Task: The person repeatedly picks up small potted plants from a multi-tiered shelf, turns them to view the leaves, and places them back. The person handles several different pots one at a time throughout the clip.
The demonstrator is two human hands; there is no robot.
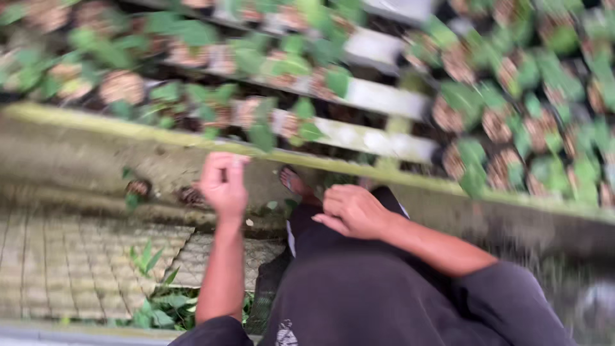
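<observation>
Seedling bed (512, 115): rows of small potted plants on pale slats, blurred, filling the upper frame. Concrete ledge (96, 147): mossy, running across below the pots. Paving (70, 263): brick, weeds (160, 301) at its edge. Dark trousers (371, 288): raised knee, bare foot (295, 182) on the ledge. Right hand (352, 211): loosely curled, resting on the knee, holding nothing. Left hand (224, 182): at the ledge, fingers partly folded; grip cannot be told.

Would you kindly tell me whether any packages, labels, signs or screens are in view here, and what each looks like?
No signs, screens or labels show.
Small nursery pots: rows of round, brown-filled pots with green seedlings, above the concrete ledge; blurred.
Two stray pots: below the ledge, beside the left hand.
White mark: small pale print on the dark garment, bottom centre; too blurred to make out.
</observation>
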